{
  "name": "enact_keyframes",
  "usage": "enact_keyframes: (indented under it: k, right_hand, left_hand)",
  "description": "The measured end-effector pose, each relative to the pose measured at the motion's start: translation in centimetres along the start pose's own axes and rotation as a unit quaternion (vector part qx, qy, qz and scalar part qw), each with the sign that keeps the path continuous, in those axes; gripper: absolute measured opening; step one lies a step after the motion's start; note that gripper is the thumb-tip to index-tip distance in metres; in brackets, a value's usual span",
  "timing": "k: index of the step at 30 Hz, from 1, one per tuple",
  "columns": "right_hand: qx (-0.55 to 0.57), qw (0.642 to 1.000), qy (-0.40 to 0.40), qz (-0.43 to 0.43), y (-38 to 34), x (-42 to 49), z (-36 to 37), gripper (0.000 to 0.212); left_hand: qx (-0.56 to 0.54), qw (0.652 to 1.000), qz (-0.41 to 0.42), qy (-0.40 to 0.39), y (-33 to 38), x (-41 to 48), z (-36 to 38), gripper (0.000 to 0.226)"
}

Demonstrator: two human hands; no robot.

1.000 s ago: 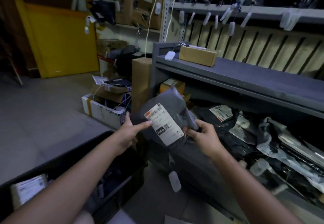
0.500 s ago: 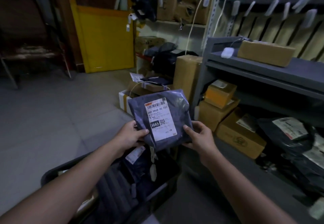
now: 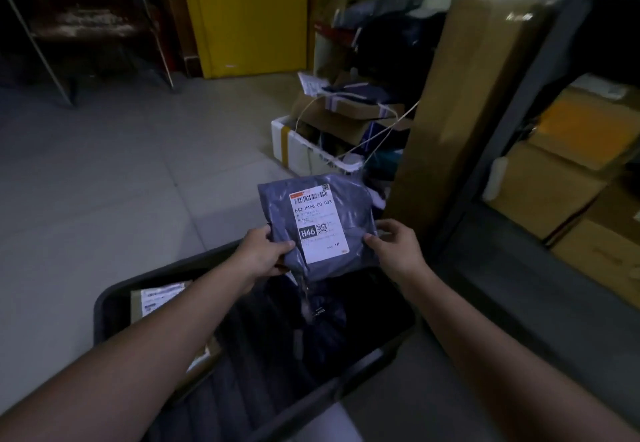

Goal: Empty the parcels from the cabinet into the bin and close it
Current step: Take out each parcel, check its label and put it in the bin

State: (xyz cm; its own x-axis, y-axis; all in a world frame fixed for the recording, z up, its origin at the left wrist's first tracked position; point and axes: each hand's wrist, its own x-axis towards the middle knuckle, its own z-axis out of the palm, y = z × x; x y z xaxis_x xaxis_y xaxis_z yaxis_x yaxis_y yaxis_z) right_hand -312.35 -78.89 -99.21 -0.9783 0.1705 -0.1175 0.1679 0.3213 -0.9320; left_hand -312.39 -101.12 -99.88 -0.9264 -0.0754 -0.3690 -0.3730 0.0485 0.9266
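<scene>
Swung away from cabinet (image 3: 512,130) since earlier and brought over open bin (image 3: 104,303), with parcel (image 3: 356,213) held above it. Gripping its left edge with curled fingers (image 3: 282,247) of left hand (image 3: 259,254), pinching right edge with fingers of right hand (image 3: 394,247); label (image 3: 318,223) facing up.

Parcel (image 3: 318,227) over bin (image 3: 166,269); cabinet (image 3: 519,112) right; box (image 3: 156,298), seemingly, inside bin.
</scene>
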Motion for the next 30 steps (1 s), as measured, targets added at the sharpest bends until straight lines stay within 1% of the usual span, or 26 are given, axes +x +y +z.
enact_keyframes:
  k: [4, 7, 8, 11, 13, 15, 18, 20, 26, 30]
  right_hand:
    - [-0.061, 0.998, -0.032, 0.0, 4.1, 2.8, 2.9, 0.019]
    - [-0.104, 0.993, -0.046, 0.028, 6.7, 4.6, 4.6, 0.014]
    - [-0.12, 0.991, -0.046, 0.031, 7.5, 5.3, 5.2, 0.015]
    - [-0.195, 0.979, -0.061, 0.017, 9.5, 6.9, 6.5, 0.024]
    - [-0.226, 0.971, -0.072, 0.008, 10.7, 7.9, 7.2, 0.03]
    - [-0.254, 0.964, -0.078, -0.005, 11.7, 8.7, 7.6, 0.031]
    - [-0.281, 0.955, -0.092, -0.015, 13.0, 9.9, 8.1, 0.03]
    - [-0.301, 0.948, -0.105, -0.007, 13.8, 10.6, 8.4, 0.027]
    - [-0.372, 0.919, -0.132, 0.008, 15.3, 11.5, 9.4, 0.032]
    - [-0.421, 0.896, -0.136, 0.015, 15.9, 11.5, 10.2, 0.031]
  left_hand:
    - [0.017, 0.999, -0.038, 0.016, -4.2, 3.5, 0.0, 0.027]
    - [0.029, 0.997, -0.066, 0.017, -7.2, 6.1, -0.1, 0.022]
    - [0.031, 0.997, -0.074, 0.017, -8.1, 6.9, -0.1, 0.022]
    - [0.033, 0.995, -0.095, 0.014, -10.6, 9.1, -0.1, 0.024]
    - [0.042, 0.994, -0.105, 0.011, -11.9, 10.3, 0.1, 0.021]
    - [0.047, 0.992, -0.118, 0.008, -13.0, 11.5, 0.3, 0.019]
    - [0.058, 0.989, -0.137, 0.005, -14.4, 12.9, 0.5, 0.024]
    - [0.066, 0.987, -0.148, 0.005, -15.3, 13.6, 0.8, 0.028]
    - [0.09, 0.977, -0.191, -0.011, -17.6, 14.9, 1.3, 0.042]
    - [0.142, 0.972, -0.188, -0.001, -18.3, 15.3, 1.1, 0.022]
